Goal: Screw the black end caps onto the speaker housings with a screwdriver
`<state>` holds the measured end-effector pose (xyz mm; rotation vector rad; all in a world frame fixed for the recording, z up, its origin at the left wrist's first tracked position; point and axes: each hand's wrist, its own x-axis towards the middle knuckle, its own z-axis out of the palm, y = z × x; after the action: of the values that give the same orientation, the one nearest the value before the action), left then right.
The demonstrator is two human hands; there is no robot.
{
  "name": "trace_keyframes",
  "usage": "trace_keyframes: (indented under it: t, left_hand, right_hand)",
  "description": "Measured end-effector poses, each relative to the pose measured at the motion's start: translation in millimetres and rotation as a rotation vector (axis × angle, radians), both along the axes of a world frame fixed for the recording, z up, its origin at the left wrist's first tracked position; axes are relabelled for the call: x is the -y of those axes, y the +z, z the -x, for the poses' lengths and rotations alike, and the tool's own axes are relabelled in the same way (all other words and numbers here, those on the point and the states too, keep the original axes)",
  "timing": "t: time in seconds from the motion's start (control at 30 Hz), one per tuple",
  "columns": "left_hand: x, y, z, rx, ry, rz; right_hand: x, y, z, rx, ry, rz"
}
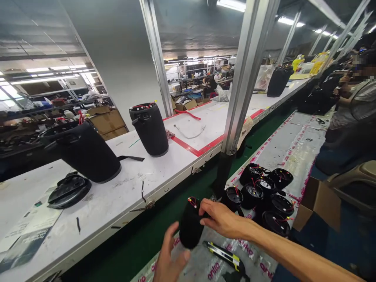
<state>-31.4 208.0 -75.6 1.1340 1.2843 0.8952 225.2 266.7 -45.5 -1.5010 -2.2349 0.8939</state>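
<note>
A black cylindrical speaker body [190, 227] with red and white wires at its top stands on the lower plastic-covered surface. My right hand [216, 215] has its fingers curled on the upper right side of that speaker. To the lower left of it, my left hand [171, 256] is held with thumb and fingers apart and nothing between them. A black and yellow utility knife [225, 254] lies just right of the speaker, below my right hand. Several more black speaker bodies [253, 194] with wires in their open tops stand grouped beyond my right wrist.
On the white bench [129, 184] are two tall black speakers [151, 131], a black round part [69, 190] and a red-taped area with a cable. A metal post [243, 78] rises at the bench edge. An open cardboard box [326, 203] and a seated person are at right.
</note>
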Motion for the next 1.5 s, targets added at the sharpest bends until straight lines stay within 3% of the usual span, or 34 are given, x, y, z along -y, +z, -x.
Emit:
trace_keyframes:
  t: [0.1, 0.17, 0.23, 0.3, 0.4, 0.47, 0.57, 0.67, 0.77, 0.87, 1.03, 1.13, 1.23, 1.33, 1.5]
  left_hand:
    - [-15.0, -4.0, 4.1, 0.174, -0.277, 0.085]
    - [-2.2, -2.4, 0.0, 0.299, -0.327, 0.154]
    - [21.8, 3.1, -7.7, 0.371, -0.234, 0.219]
    - [47.6, 12.9, -15.2, 0.404, -0.111, 0.306]
    - [75.4, 34.6, -21.1, 0.419, 0.023, 0.468]
    - [85.2, 49.5, -21.8, 0.384, 0.039, 0.536]
    - [94.0, 63.4, -21.6, 0.284, -0.006, 0.558]
    - [103.7, 64.5, -22.7, 0.212, -0.047, 0.556]
    - [115.4, 59.6, -24.4, 0.143, -0.074, 0.504]
    - [126.5, 57.1, -25.6, 0.12, -0.132, 0.522]
    - [137.1, 60.2, -25.8, 0.18, -0.178, 0.707]
    - [135.6, 64.5, -29.6, 0.181, -0.211, 0.692]
    - [131.7, 67.8, -38.2, 0.154, -0.262, 0.669]
    - [130.9, 66.2, -47.1, 0.136, -0.311, 0.647]
    - [135.9, 58.2, -52.2, 0.14, -0.309, 0.701]
  right_hand:
    - [39.9, 26.3, -0.7, -0.162, 0.087, 0.105]
    - [58.2, 21.1, -3.1, -0.257, 0.034, 0.156]
    - [72.9, -5.3, -7.4, -0.263, -0.154, 0.166]
    - [87.8, -45.7, -10.8, -0.138, -0.353, 0.166]
    - [113.5, -106.7, -7.4, 0.03, -0.411, 0.24]
    - [129.7, -135.1, 0.4, 0.103, -0.399, 0.273]
    - [143.6, -156.6, 11.5, 0.15, -0.393, 0.286]
    - [143.7, -160.4, 14.9, 0.146, -0.433, 0.308]
    - [143.9, -150.0, 12.5, 0.08, -0.486, 0.348]
    - [162.0, -123.8, 6.8, -0.045, -0.544, 0.398]
    - [231.6, -51.0, -11.6, -0.259, -0.628, 0.508]
    - [270.2, -3.5, -24.1, -0.397, -0.67, 0.554]
    - [292.1, 32.7, -32.5, -0.442, -0.625, 0.627]
    - [301.0, 52.0, -36.4, -0.45, -0.615, 0.71]
    - [306.9, 64.6, -35.1, -0.444, -0.634, 0.719]
